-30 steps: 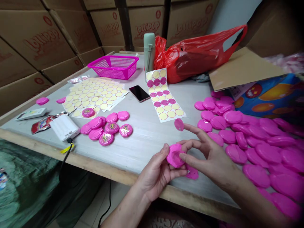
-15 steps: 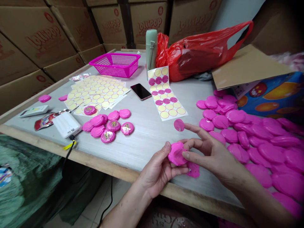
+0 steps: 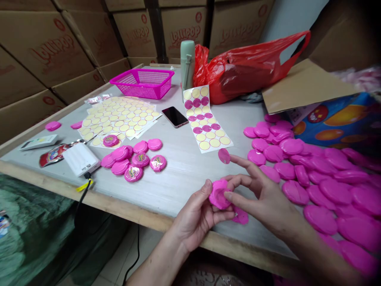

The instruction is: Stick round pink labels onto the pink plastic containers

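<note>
My left hand (image 3: 195, 216) holds a pink round plastic case (image 3: 219, 194) between thumb and fingers, just above the table's front edge. The thumb and middle finger of my right hand (image 3: 257, 190) close at the right side of that case; whether a thin sticker lies between them is hard to see. A translucent magenta round sticker (image 3: 224, 156) clings to my raised right index fingertip. Below the hands, another flat pink piece (image 3: 240, 215) is partly covered. Beyond them lies a sheet (image 3: 205, 140) with cream circles and rows of magenta round stickers.
Many pink cases (image 3: 321, 190) are heaped at right beside an open carton (image 3: 309, 85). Several cases, some labelled (image 3: 158, 163), sit at left near a white power bank (image 3: 81, 159). Behind are sticker sheets (image 3: 119, 115), a phone (image 3: 175, 116), basket (image 3: 141, 84), flask (image 3: 187, 65) and red bag (image 3: 238, 73).
The camera view has shifted slightly. Both hands keep nearly the same grip on the pink case, and the sticker on the right index fingertip has turned a little more edge-on.
</note>
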A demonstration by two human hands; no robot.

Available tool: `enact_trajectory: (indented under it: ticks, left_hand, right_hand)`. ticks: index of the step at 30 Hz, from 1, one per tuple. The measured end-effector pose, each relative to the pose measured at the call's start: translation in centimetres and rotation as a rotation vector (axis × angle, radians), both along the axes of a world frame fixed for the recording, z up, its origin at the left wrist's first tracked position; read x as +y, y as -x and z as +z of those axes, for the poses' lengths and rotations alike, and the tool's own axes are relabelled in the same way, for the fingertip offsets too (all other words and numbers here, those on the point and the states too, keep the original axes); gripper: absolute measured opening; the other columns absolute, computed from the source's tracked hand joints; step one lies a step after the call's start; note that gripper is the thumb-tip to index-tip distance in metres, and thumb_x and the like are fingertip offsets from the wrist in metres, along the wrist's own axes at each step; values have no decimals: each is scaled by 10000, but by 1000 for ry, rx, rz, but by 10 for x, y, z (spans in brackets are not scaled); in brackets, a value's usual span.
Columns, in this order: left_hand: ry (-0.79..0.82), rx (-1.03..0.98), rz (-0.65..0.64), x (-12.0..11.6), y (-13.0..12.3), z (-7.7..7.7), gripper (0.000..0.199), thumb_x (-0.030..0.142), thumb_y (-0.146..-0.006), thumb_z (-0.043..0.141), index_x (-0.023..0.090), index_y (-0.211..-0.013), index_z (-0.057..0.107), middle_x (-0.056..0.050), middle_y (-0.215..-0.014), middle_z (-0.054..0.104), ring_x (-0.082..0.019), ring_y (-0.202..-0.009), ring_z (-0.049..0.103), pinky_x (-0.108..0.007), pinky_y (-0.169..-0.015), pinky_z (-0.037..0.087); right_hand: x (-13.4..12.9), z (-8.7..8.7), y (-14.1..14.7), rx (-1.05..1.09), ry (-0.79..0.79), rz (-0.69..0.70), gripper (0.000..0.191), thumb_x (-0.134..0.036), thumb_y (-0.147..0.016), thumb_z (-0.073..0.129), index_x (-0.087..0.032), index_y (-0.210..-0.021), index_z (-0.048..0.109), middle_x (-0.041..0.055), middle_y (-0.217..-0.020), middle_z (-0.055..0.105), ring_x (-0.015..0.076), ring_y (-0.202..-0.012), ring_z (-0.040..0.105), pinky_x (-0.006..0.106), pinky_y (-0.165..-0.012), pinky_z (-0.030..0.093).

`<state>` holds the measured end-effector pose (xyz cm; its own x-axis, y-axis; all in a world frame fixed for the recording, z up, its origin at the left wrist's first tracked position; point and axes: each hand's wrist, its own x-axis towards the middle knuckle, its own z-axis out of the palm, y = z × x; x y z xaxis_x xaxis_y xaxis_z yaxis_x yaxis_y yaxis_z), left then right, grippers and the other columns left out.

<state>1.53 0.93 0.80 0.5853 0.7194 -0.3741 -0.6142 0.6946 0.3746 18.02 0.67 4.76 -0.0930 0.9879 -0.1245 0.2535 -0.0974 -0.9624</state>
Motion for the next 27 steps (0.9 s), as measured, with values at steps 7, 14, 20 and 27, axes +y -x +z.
enact_trajectory:
  ticks: [7,14,20,27]
  left_hand:
    - [22,27,20,-2,1,2,406,381,-1003,524,87,-1231,687,-139,-1099,739,-175,-905,727,-269,-767,631]
    - [60,-23,13,-1,3,3,411,392,-1011,503,72,-1189,690,-154,-1079,746,-195,-931,737,-286,-786,629]
    - [85,-65,27,-2,2,2,417,398,-1014,491,53,-1129,694,-150,-997,763,-202,-866,751,-304,-745,637]
    - [71,-70,-6,-3,1,0,442,398,-1024,461,40,-1083,715,-150,-953,770,-182,-778,751,-292,-700,641]
  right_hand:
    - [-5,-1,12,-95,-95,-66,772,-262,-826,704,-353,-1509,356,-52,-847,663,189,-909,661,329,-816,559]
    - [-8,-11,9,-209,-241,-46,817,-269,-857,719,-401,-1543,296,-40,-903,669,156,-699,574,327,-737,557]
    - [-7,-18,7,-111,-248,-33,945,-253,-830,762,-491,-1558,209,12,-1180,627,136,-694,620,259,-533,542]
    - [-1,-12,4,-47,-162,-17,995,-199,-749,800,-450,-1554,272,38,-1242,611,150,-819,629,212,-534,513]
